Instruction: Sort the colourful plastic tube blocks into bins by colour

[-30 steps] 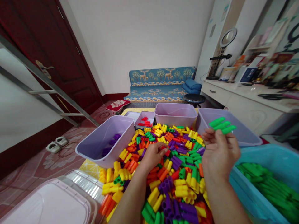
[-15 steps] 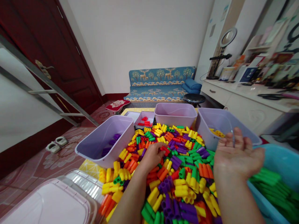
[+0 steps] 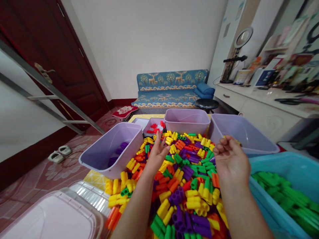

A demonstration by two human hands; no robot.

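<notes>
My left hand (image 3: 157, 153) is open, fingers spread, over the far left part of a pile of coloured plastic pieces (image 3: 188, 171), just short of a small lilac tray (image 3: 146, 130) that holds several red pieces (image 3: 156, 130). Nothing shows in that hand. Palm up and with fingers curled, my right hand (image 3: 230, 157) hovers over the pile's right side, in front of the right lilac bin (image 3: 249, 134); no piece can be made out in it. Purple pieces (image 3: 122, 148) lie in the left lilac bin (image 3: 112, 127), and green pieces (image 3: 286, 196) fill part of a blue bin (image 3: 304, 166).
A third lilac bin (image 3: 187, 124) stands at the table's far edge. Clear and pale lids (image 3: 52, 215) lie at the near left. Beyond are a metal ladder (image 3: 50, 86), a blue patterned sofa (image 3: 171, 88), a black stool (image 3: 206, 104) and a white cabinet (image 3: 264, 106).
My left hand has moved away from me and opened; the red piece it held is gone from it, and a red piece shows at the small tray's right side. My right hand has moved left, its fingers curling.
</notes>
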